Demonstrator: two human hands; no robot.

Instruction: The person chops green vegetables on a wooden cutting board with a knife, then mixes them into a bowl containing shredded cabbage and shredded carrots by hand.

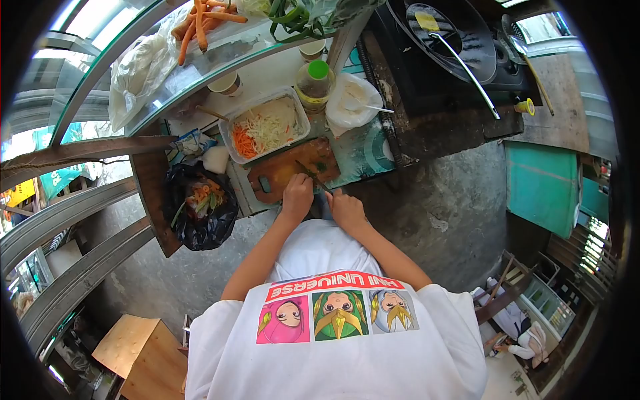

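Note:
A wooden cutting board [270, 175] lies at the near edge of the counter, with dark green cut vegetable [322, 166] on it. My right hand [347, 208] is closed round the handle of a knife [318, 182], whose blade reaches over the board. Beside it, my left hand [298, 198] rests on the board's near edge with its fingers bent together close to the blade. What those fingers press on is hidden. Just behind the board stands a clear plastic tub [297, 107] of shredded cabbage [270, 132] and shredded carrot [245, 138].
Left of the board hangs a black plastic bag [217, 223] of vegetable scraps. A green-capped bottle [315, 87] and a white bag-lined bowl [353, 103] stand behind. A wok [477, 57] sits on the stove at right. Carrots [200, 30] lie on the glass shelf above. Another person [530, 343] is far right.

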